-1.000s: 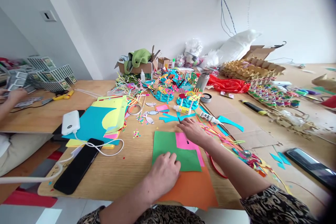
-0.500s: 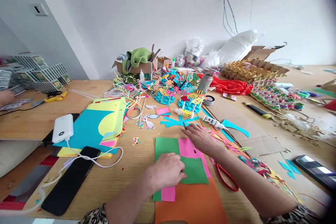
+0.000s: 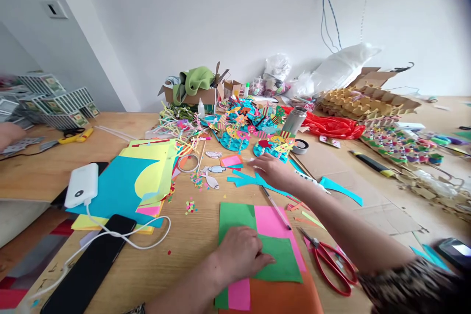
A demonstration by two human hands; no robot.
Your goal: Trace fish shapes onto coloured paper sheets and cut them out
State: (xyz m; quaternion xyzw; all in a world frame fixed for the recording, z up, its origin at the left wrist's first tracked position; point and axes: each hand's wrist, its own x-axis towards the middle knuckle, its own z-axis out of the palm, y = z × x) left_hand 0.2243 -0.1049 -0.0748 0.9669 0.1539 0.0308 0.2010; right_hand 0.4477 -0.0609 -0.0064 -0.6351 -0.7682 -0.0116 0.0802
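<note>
and here's the left hand [image 3: 243, 250], fingers loosely curled, resting on the green paper [image 3: 235, 216], which lies with the pink paper [image 3: 270, 218] above the orange paper [image 3: 275, 297]; whether it pinches an edge, can't tell. out front, the right hand [image 3: 274, 171] reaches over blue strips [image 3: 241, 179], a white tip [image 3: 251, 162] poking out by its fingers, its grip hidden from us. good form here: steady weight on the left, the right lifting cleanly clear of the strips, and minding the pen [image 3: 274, 204] and the red-handled scissors [image 3: 316, 244] alongside.

Right hand [image 3: 274, 171] now beyond the pen [image 3: 275, 207]
</note>
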